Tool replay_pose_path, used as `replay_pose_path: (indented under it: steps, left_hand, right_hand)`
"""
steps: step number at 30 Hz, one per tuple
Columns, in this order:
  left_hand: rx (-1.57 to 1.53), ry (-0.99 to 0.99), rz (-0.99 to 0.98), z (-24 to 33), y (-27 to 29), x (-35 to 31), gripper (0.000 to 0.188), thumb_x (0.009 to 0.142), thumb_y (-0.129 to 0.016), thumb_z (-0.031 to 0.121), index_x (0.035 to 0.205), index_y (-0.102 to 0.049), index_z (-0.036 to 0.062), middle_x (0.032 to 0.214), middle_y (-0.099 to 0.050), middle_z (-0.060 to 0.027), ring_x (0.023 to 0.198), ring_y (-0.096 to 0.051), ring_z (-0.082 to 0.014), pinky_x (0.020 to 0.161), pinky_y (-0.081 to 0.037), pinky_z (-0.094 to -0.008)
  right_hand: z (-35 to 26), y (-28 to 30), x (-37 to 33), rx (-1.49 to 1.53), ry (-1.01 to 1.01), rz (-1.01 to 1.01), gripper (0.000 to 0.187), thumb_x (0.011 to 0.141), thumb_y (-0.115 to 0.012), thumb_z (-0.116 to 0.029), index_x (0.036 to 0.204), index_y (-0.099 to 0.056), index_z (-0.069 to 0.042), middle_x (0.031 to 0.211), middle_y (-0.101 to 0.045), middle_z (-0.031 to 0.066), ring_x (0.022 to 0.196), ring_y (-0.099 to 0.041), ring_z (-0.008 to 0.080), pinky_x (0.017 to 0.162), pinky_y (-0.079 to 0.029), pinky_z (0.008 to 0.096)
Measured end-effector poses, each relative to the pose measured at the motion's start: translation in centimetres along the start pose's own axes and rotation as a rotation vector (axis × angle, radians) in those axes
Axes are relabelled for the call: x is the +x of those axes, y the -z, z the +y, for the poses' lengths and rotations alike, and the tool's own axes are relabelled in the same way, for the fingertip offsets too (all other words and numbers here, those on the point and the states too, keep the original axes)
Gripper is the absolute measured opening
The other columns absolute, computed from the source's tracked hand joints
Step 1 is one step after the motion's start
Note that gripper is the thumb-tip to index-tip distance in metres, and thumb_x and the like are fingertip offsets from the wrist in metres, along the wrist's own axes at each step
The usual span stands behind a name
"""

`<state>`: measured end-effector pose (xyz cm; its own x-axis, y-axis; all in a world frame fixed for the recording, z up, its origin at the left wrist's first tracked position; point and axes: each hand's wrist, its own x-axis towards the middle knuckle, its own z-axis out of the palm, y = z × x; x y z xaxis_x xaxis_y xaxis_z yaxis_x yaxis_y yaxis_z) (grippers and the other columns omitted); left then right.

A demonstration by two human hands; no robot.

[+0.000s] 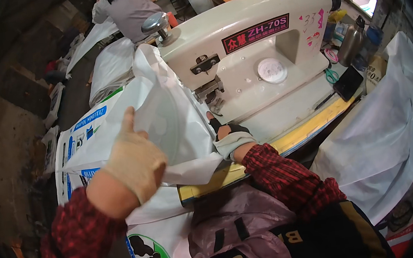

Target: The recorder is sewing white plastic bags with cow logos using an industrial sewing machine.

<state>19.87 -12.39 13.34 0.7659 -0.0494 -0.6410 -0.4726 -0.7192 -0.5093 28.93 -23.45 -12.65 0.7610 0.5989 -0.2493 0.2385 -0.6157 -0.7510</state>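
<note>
A large white woven sack (185, 126) with blue and green print lies spread over the left end of an industrial sewing machine (252, 35). My left hand (136, 163), in a pale glove, rests on the sack with its index finger stretched out away from me. Its other fingers are partly hidden. My right hand (230, 136), in a pale glove with dark fingertips, is closed at the sack's right edge, just below the presser foot (211, 93). The sack's edge runs up beside the needle area.
Green-handled scissors (331, 76), a black box-like object (348, 83) and a metal bottle (352, 41) stand at the machine's right. A yellow-edged table (291, 147) fronts the machine. Another white sack (379, 128) hangs at right. A person (127, 9) sits at the back left.
</note>
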Motion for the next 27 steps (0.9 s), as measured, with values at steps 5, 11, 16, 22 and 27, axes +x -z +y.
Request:
replay_pose_path:
  steps: [5,11,16,22,27]
  left_hand:
    - [-0.209,-0.533,-0.086,10.9,0.0,-3.3,0.012,0.074,-0.058,0.020,0.076,-0.069,0.0184,0.076,-0.066,-0.0042,0.084,-0.061,-0.0255,0.085,-0.038,-0.0437]
    - [-0.713,-0.759,0.052,17.7,-4.1,1.5,0.012,0.066,-0.056,0.015,0.063,-0.062,0.0047,0.067,-0.062,-0.0140,0.066,-0.062,-0.0310,0.059,-0.048,-0.0419]
    - [-0.693,-0.779,0.071,18.2,-3.5,2.4,0.013,0.065,-0.061,0.017,0.068,-0.066,0.0056,0.071,-0.064,-0.0141,0.068,-0.063,-0.0314,0.060,-0.049,-0.0390]
    - [-0.766,-0.761,0.073,18.4,-5.1,3.6,0.015,0.065,-0.059,0.018,0.067,-0.065,0.0038,0.071,-0.063,-0.0175,0.068,-0.061,-0.0353,0.062,-0.049,-0.0403]
    - [-0.795,-0.736,0.088,17.8,-5.1,3.6,0.017,0.066,-0.059,0.020,0.067,-0.065,0.0042,0.071,-0.063,-0.0168,0.071,-0.062,-0.0339,0.064,-0.049,-0.0399]
  right_hand:
    - [-0.5,0.3,0.0,0.044,0.005,0.015,0.055,0.079,-0.050,-0.033,0.127,-0.034,-0.010,0.092,-0.058,0.0237,0.086,-0.054,0.0413,0.072,-0.044,0.0415]
    - [0.4,-1.5,-3.6,0.089,0.062,0.155,0.052,0.079,-0.052,-0.037,0.121,-0.042,-0.009,0.100,-0.056,0.0238,0.093,-0.052,0.0424,0.078,-0.043,0.0397]
    - [0.3,-2.2,-6.9,0.184,0.112,0.089,0.048,0.079,-0.050,-0.043,0.108,-0.051,-0.005,0.091,-0.057,0.0242,0.089,-0.052,0.0429,0.073,-0.043,0.0416]
    - [0.4,-1.4,-6.5,0.174,-0.095,-0.121,0.048,0.077,-0.051,-0.048,0.103,-0.054,-0.008,0.092,-0.058,0.0252,0.089,-0.052,0.0455,0.074,-0.044,0.0450]
    - [0.5,-2.2,-6.1,0.128,-0.127,-0.048,0.051,0.077,-0.052,-0.050,0.104,-0.053,-0.007,0.098,-0.058,0.0250,0.092,-0.054,0.0432,0.077,-0.044,0.0447]
